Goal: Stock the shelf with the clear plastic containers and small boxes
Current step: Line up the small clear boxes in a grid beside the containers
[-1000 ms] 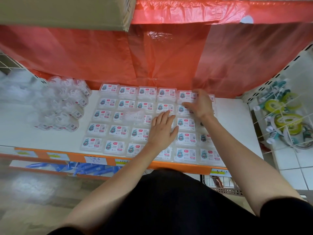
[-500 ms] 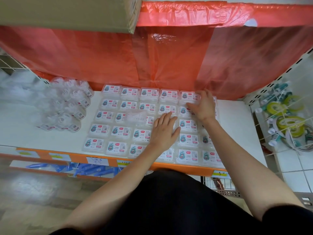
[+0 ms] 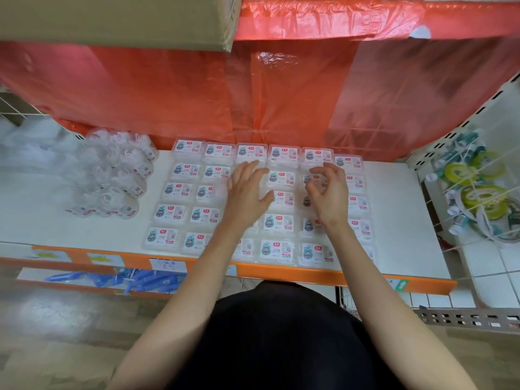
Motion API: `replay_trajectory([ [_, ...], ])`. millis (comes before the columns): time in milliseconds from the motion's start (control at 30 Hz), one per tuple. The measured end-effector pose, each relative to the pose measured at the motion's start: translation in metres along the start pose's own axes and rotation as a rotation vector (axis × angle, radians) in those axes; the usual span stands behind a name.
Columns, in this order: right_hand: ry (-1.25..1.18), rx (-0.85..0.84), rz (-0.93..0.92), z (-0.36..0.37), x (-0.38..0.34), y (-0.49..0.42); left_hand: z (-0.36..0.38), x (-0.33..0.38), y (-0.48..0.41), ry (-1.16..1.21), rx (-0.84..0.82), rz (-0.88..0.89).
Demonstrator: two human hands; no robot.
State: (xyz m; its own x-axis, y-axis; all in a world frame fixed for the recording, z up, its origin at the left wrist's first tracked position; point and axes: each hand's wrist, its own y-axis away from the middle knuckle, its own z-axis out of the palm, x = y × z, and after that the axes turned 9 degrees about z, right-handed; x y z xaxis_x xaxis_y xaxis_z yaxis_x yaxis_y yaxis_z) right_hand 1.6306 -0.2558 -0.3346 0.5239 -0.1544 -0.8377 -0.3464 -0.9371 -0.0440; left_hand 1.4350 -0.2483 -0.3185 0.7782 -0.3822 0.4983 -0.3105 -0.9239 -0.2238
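Observation:
Several flat clear plastic boxes [image 3: 170, 213] with teal and red labels lie in a tight grid on the white shelf [image 3: 399, 209]. My left hand [image 3: 247, 194] rests flat on boxes in the middle of the grid, fingers straight and spread. Just to its right, my right hand [image 3: 327, 192] hovers low with fingers and thumb curled around one clear box [image 3: 309, 180] in the second row from the back. I cannot tell whether that box is lifted. A heap of round clear containers [image 3: 123, 175] lies to the left of the grid.
An orange plastic sheet [image 3: 281, 94] hangs right behind the back row, and a cardboard box [image 3: 112, 18] overhangs at top left. A wire basket [image 3: 439, 249] with tape rolls stands on the right. Blue items [image 3: 146, 278] lie below the orange shelf edge [image 3: 281, 273].
My left hand slid from the grid's front middle toward the back. My right hand drew back from the rear row, and its fingers curled around a second-row box.

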Motion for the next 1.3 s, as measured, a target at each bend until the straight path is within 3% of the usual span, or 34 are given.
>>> replay_trajectory([
  [200,0.006,-0.132,-0.041,0.014,-0.007,0.021,-0.022,-0.047,0.02,-0.016,-0.237,-0.228],
  [400,0.039,-0.243,-0.057,0.026,-0.015,0.032,-0.017,-0.05,0.029,-0.035,-0.125,-0.207],
  [700,-0.277,-0.3,0.281,0.022,-0.014,0.036,-0.008,-0.004,0.02,0.108,-0.046,0.007],
  [867,-0.34,-0.27,0.347,0.008,-0.015,0.036,0.006,0.013,0.021,0.202,-0.04,0.011],
  [1067,-0.448,-0.232,0.348,-0.007,-0.018,0.032,-0.002,0.022,0.014,0.635,0.11,-0.381],
  [1167,-0.511,-0.278,0.306,-0.009,-0.017,0.036,-0.009,0.019,0.008,0.799,0.03,-0.644],
  [1300,-0.543,-0.329,0.238,-0.008,-0.021,0.04,-0.011,0.017,0.009,0.933,-0.096,-0.766],
])
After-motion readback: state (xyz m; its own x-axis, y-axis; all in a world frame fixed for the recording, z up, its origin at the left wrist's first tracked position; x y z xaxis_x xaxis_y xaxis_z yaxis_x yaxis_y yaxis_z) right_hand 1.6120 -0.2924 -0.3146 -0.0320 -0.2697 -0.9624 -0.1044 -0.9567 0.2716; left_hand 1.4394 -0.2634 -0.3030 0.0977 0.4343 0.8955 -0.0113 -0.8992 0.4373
